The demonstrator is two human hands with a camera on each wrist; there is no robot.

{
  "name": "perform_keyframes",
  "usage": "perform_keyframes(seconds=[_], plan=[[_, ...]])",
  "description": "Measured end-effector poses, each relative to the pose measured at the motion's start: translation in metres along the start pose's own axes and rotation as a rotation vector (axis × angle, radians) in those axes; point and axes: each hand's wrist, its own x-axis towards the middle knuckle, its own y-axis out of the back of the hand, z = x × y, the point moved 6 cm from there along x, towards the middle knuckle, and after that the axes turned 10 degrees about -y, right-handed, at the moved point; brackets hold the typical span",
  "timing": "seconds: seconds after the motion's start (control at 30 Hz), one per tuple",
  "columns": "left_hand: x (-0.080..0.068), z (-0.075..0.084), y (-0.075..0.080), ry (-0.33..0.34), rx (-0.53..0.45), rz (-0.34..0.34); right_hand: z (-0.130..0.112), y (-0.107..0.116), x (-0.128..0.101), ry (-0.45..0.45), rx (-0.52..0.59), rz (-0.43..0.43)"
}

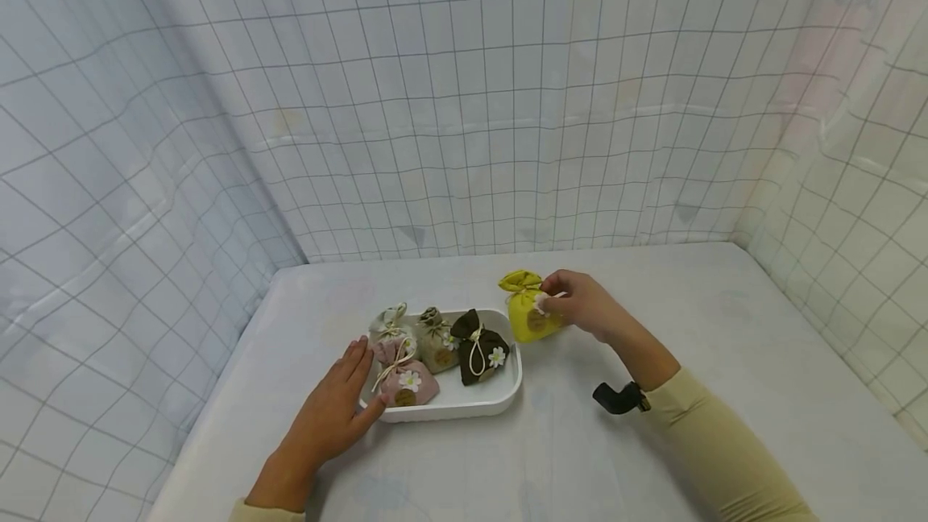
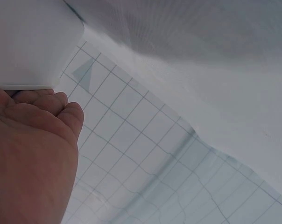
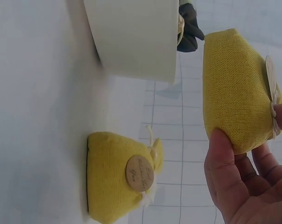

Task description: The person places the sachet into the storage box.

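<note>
My right hand (image 1: 580, 308) pinches a yellow drawstring sachet (image 1: 528, 321) with a white flower and round tag, beside the white tray's right end. In the right wrist view this held sachet (image 3: 234, 93) is raised off the table, and a second yellow sachet (image 3: 117, 177) stands below it; the hand mostly hides that one in the head view. My left hand (image 1: 329, 401) touches the left end of the white tray (image 1: 464, 411), thumb at the front corner. Inside lie a pink sachet (image 1: 420, 385), a pale sachet (image 1: 380, 325), a beige sachet (image 1: 435, 345) and a dark brown sachet (image 1: 474, 357).
A white cloth covers the table (image 1: 616, 457). Grid-patterned curtains (image 1: 464, 103) hang at the back and both sides. A black strap-like piece (image 1: 616, 399) sticks out from the right wrist.
</note>
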Motion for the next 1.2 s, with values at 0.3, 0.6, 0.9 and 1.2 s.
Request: perform_keyframes(seconds=[0.3,0.6,0.9,1.2], plan=[[-0.001,-0.001,0.0,-0.014,0.017,0.028,-0.012,-0.018,-0.002,0.064,0.02,-0.027],[0.0,0.001,0.004,-0.012,0.008,0.014,-0.022,-0.047,-0.009,0.103,0.09,-0.109],[-0.001,0.002,0.003,-0.004,0.002,0.005,-0.032,-0.079,-0.019,0.17,0.059,-0.172],[0.002,0.002,0.004,-0.007,0.004,0.001,-0.033,-0.102,-0.021,0.228,0.004,-0.189]])
